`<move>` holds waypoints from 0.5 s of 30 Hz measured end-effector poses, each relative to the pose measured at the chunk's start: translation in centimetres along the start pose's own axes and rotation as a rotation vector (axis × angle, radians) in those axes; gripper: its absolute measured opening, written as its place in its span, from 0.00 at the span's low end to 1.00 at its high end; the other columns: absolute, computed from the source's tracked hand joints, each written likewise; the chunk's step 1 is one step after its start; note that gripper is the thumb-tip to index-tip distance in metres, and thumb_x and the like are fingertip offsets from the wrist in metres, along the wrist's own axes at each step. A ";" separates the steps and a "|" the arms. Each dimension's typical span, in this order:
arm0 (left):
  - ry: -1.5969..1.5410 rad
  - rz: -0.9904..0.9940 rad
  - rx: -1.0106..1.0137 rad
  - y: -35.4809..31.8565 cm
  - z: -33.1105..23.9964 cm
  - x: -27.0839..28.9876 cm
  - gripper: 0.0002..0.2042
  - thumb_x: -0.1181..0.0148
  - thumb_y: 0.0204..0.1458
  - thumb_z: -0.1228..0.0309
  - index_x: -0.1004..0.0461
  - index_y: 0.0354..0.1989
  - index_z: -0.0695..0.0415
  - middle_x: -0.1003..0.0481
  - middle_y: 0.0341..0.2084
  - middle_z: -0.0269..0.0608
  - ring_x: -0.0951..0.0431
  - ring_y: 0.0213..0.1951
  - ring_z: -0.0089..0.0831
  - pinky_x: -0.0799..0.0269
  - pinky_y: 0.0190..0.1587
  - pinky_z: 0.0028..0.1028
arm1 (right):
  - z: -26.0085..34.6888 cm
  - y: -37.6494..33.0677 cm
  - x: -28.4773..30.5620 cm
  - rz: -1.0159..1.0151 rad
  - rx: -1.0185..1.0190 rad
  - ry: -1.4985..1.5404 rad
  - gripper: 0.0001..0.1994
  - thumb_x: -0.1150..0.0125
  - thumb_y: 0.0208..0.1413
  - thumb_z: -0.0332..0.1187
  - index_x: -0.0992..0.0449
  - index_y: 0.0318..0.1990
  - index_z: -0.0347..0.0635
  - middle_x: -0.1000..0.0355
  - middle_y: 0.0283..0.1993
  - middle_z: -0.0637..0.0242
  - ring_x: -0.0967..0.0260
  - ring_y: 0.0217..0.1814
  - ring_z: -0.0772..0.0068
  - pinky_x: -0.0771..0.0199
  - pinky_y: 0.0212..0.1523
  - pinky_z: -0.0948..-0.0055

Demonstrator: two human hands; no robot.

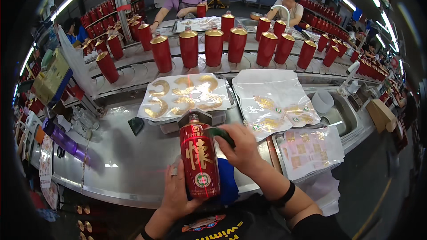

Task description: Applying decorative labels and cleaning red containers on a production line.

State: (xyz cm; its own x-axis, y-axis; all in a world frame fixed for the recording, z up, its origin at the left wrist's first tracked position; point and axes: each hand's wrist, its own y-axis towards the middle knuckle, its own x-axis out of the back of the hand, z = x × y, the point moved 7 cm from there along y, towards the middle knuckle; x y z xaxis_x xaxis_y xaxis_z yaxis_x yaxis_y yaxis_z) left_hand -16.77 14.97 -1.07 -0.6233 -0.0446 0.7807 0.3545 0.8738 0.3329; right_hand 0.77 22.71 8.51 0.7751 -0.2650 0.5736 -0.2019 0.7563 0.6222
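A red bottle (pixel 198 162) with gold lettering and a round green-and-white label leans in front of me, neck pointing away. Along its lower left side and base, my left hand (pixel 175 189) is closed around it; a ring shows on one finger. My right hand (pixel 243 146) grips a dark green scraper (pixel 222 135), whose edge touches the upper right side of the bottle. Behind the neck sits a grey angular support (pixel 206 118). Just beyond lies a sheet of gold curved decals (pixel 178 95) on a tray.
To the right are a sheet of gold-and-green decals (pixel 275 93), a tray of small decals (pixel 307 149) and a sink (pixel 340 118). Red bottles stand on a conveyor (pixel 129 73); two people work beyond it. A green piece (pixel 136 125) and purple bottle (pixel 64 140) lie left.
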 end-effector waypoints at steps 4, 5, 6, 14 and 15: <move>0.014 -0.087 -0.017 -0.1 -0.1 0.0 0.57 0.33 0.41 0.45 0.61 0.68 0.72 0.43 0.62 0.65 0.44 0.63 0.61 0.60 0.66 0.57 | 3.7 -2.6 -0.8 0.310 0.512 0.328 0.13 0.32 0.41 0.29 0.25 0.38 0.45 0.35 0.28 0.63 0.32 0.32 0.59 0.34 0.33 0.63; 0.011 -0.072 -0.010 -0.1 0.0 -0.2 0.57 0.33 0.41 0.45 0.61 0.68 0.72 0.43 0.62 0.65 0.44 0.63 0.61 0.60 0.66 0.57 | 4.2 -4.0 -1.3 0.474 0.515 0.406 0.13 0.32 0.44 0.30 0.24 0.39 0.43 0.33 0.29 0.61 0.31 0.32 0.57 0.32 0.33 0.63; 0.002 -0.074 -0.004 -0.1 0.0 -0.2 0.57 0.33 0.41 0.44 0.61 0.68 0.71 0.43 0.62 0.65 0.44 0.63 0.61 0.60 0.66 0.56 | 3.6 -4.1 -1.2 0.440 0.431 0.406 0.13 0.32 0.44 0.30 0.24 0.39 0.43 0.33 0.29 0.61 0.31 0.32 0.57 0.32 0.33 0.63; -0.059 -0.142 -0.002 0.1 -0.6 -0.2 0.57 0.34 0.43 0.45 0.63 0.68 0.72 0.43 0.61 0.64 0.42 0.62 0.60 0.52 0.65 0.50 | -3.2 -5.8 -3.8 0.373 -0.467 0.805 0.12 0.38 0.58 0.36 0.26 0.43 0.37 0.26 0.30 0.64 0.30 0.33 0.80 0.29 0.33 0.76; 0.024 -0.163 -0.043 0.2 -0.9 0.0 0.57 0.32 0.43 0.48 0.63 0.68 0.72 0.41 0.59 0.65 0.40 0.60 0.60 0.50 0.64 0.48 | -2.5 -5.4 -3.5 0.359 -0.277 0.662 0.13 0.37 0.57 0.37 0.26 0.43 0.37 0.26 0.29 0.67 0.30 0.31 0.82 0.30 0.31 0.77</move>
State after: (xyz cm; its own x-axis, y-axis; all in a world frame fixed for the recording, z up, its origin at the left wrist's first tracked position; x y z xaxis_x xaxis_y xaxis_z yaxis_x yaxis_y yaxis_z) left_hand -16.05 14.66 -0.53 -0.6580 -0.1964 0.7269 0.2797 0.8325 0.4782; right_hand 0.70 21.07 1.82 0.9028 0.3668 0.2246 -0.4177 0.8721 0.2549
